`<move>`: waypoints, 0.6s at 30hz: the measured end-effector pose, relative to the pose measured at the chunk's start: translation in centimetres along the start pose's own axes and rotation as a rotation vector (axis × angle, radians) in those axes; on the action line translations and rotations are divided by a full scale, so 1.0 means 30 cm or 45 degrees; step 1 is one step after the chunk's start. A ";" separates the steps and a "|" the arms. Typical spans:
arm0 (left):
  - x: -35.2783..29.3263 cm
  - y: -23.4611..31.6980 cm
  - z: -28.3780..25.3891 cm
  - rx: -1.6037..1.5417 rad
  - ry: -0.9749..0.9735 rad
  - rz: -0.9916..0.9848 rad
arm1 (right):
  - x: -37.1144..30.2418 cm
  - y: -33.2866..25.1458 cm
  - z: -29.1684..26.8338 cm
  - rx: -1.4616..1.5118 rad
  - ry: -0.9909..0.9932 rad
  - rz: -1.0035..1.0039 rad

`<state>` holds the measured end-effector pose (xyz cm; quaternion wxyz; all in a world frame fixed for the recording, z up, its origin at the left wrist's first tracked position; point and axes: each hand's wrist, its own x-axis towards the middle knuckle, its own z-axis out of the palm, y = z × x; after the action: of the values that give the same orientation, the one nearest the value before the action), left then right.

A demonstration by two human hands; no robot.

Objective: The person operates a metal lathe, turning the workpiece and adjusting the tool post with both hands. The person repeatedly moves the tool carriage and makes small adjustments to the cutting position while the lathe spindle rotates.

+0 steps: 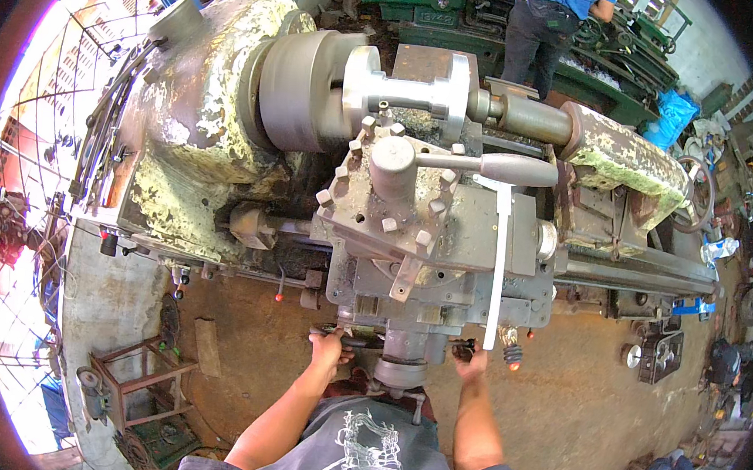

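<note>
Below the lathe carriage, my left hand is closed round a dark handle, its fingers partly hidden. My right hand is closed on a dark handle on the other side of the cross-slide screw housing. Above them stands the tool post with its clamping lever. A shiny flanged metal workpiece sits between the chuck, blurred as if spinning, and the tailstock. The cutting tip at the workpiece is hard to make out.
The worn headstock stands at left. A white strip hangs beside the tool post. A crank lies close to my shirt. A metal frame stand is on the floor at left. Behind, a person in blue stands at a green machine.
</note>
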<state>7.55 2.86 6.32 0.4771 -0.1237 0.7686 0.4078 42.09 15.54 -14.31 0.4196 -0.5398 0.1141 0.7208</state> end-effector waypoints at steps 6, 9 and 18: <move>0.034 -0.007 -0.025 0.003 -0.136 -0.025 | -0.069 0.007 0.042 0.085 0.017 0.040; 0.046 -0.017 -0.021 -0.002 -0.029 -0.019 | -0.109 -0.002 0.079 0.144 0.118 0.044; 0.102 -0.047 -0.051 -0.053 -0.130 0.018 | -0.175 -0.008 0.104 0.170 0.000 0.045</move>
<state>5.83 1.44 3.37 0.5102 -0.1073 0.7353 0.4330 40.47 15.08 -8.43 0.4418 -0.5086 0.1714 0.7189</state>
